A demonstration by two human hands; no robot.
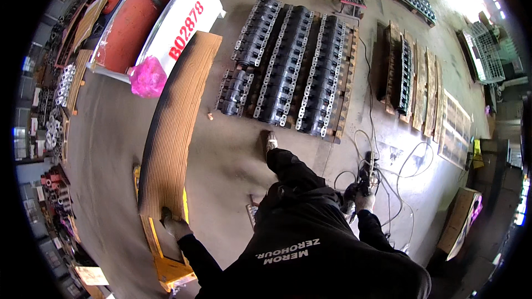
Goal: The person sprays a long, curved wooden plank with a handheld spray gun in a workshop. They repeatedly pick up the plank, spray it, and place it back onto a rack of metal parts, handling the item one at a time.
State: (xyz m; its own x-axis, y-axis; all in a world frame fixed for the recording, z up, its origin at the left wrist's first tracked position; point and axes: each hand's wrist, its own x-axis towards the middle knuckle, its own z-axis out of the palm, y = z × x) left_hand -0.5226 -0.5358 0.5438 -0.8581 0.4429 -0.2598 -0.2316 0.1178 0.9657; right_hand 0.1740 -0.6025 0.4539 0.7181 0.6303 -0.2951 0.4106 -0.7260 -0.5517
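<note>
My left hand, in a grey glove with dark fingers, is at the near end of a long stack of brown ribbed sheets, which look like corrugated cardboard. Its fingers seem closed on the end edge, though partly hidden. Under the stack is a yellow wheeled frame, like a pallet truck. To my right, my right hand, in a pale glove, is closed round a dark hand tool with hoses or cables about it. The tool's exact kind is unclear.
Rows of black ribbed metal parts lie on a wooden pallet ahead. Loose hoses curl over the floor at right. Beyond are more pallets. A white-sided bin with a pink bag stands far left.
</note>
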